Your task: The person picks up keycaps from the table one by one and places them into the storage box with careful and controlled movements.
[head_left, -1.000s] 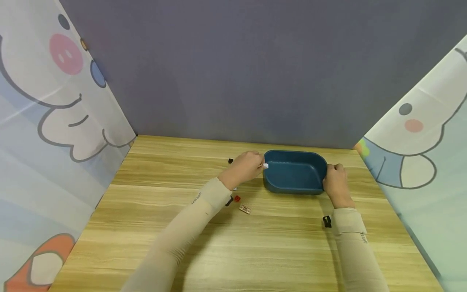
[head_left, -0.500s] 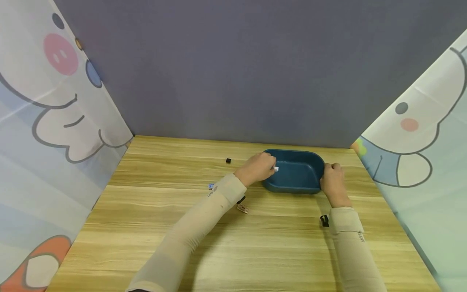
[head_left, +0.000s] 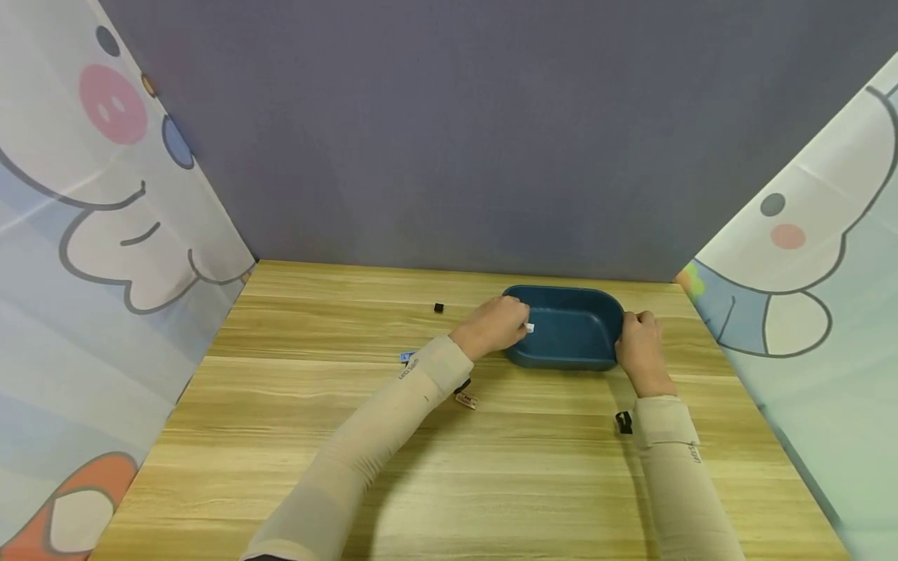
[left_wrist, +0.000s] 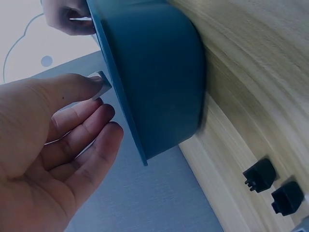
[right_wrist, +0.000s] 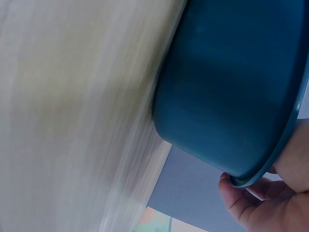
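Note:
A dark teal plastic tub (head_left: 565, 364) stands toward the back right of the wooden table. My left hand (head_left: 493, 323) is over its left rim, pinching a small white block (head_left: 529, 328) between thumb and forefinger. From the left wrist view, the white block (left_wrist: 99, 86) has a darker end face and sits right at the tub's rim, while the other fingers are loosely bent. My right hand (head_left: 640, 349) grips the tub's right end. In the right wrist view, fingertips (right_wrist: 231, 195) hook under the rim and part of the hand is hidden behind the wall.
Left of the tub lies a small black block (head_left: 438, 308). A blue piece (head_left: 406, 358) shows beside my left sleeve, and a tan printed piece (head_left: 466, 400) lies below the cuff. Two dark pieces (left_wrist: 261, 175) appear on the table in the left wrist view. A grey wall panel stands behind.
My left hand has moved right with the white block, from beside the tub to over its left rim. The sleeve now covers a red piece, and the blue piece shows. The right hand keeps its grip.

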`<move>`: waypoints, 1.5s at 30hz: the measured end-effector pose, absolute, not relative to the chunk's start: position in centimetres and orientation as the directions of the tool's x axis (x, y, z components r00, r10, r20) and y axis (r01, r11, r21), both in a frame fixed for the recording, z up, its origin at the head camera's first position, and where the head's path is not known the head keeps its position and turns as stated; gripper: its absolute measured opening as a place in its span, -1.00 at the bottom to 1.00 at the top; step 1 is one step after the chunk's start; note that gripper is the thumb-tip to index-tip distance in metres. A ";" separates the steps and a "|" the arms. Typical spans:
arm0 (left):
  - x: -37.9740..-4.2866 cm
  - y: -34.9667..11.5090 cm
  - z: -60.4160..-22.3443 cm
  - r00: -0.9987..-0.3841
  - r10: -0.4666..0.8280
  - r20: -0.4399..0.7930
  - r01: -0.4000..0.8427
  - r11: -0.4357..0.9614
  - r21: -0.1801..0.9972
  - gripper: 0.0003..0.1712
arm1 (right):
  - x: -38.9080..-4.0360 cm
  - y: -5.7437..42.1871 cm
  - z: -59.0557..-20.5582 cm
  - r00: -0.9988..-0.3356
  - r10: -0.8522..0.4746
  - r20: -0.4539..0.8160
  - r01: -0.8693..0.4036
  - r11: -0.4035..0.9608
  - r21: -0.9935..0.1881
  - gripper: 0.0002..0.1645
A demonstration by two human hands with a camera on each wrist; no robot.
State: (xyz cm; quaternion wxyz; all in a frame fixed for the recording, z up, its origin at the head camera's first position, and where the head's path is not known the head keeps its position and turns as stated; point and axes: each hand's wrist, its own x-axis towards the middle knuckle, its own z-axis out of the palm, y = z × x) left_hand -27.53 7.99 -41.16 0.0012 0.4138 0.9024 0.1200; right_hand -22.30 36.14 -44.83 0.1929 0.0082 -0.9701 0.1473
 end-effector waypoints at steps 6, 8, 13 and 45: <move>-27.5 7.8 -41.2 -0.661 0.745 0.093 0.746 0.638 0.193 -0.86 | -22.4 36.2 -45.0 -0.918 0.027 0.395 -0.091 0.957 -0.275 -0.69; -27.5 7.8 -41.1 -0.661 0.745 0.089 0.746 0.638 0.190 -0.85 | -22.3 36.1 -45.0 -0.914 0.021 0.405 -0.097 0.958 -0.269 -0.70; -27.4 7.6 -40.8 -0.664 0.742 0.092 0.744 0.641 0.189 -0.81 | -22.3 36.2 -44.9 -0.909 -0.006 0.416 -0.120 0.961 -0.248 -0.71; -28.4 -2.7 -40.6 -0.814 0.572 0.101 0.573 0.760 0.307 -0.73 | -22.1 36.7 -44.4 -0.938 -0.028 0.345 -0.120 0.961 -0.250 -0.65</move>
